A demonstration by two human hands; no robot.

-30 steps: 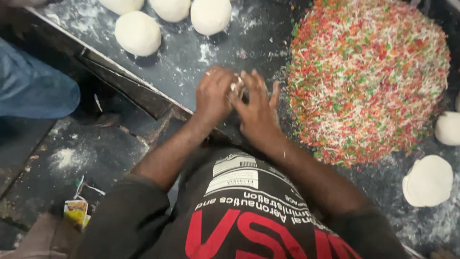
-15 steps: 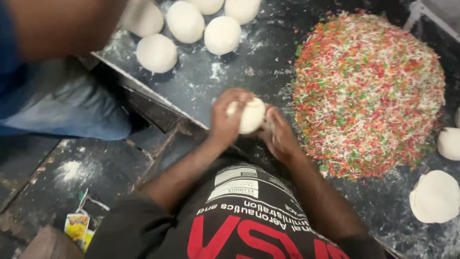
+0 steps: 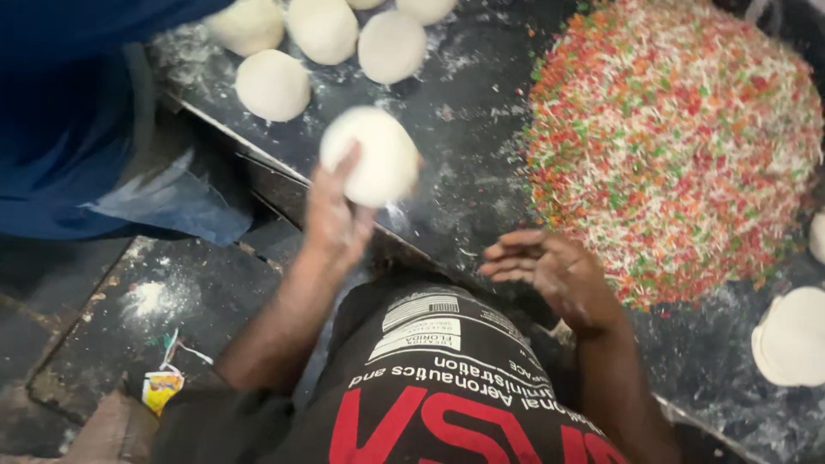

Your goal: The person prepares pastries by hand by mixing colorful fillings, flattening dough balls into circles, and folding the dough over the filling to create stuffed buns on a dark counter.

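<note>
Since 0.5 s earlier the hands parted: left hand [image 3: 337, 219] carried the sealed dough ball [image 3: 371, 155] over the floured slab [image 3: 468, 112] toward 5 finished balls [image 3: 273, 84], right hand [image 3: 550, 271] open, empty beside the candied-fruit heap [image 3: 679, 146]; flat discs [image 3: 792, 337] remained unfilled.

The dough ball [image 3: 371, 156] is off-white, like the other dough balls [image 3: 273, 84] on the dark, flour-dusted counter [image 3: 481, 94]. The heap of candied bits [image 3: 675, 142] is speckled red, green, orange and white. The flat dough round [image 3: 792, 337] is cream. The shirt [image 3: 430, 387] is black with red and white lettering. A co-worker's cloth [image 3: 77, 112] is deep blue.
</note>
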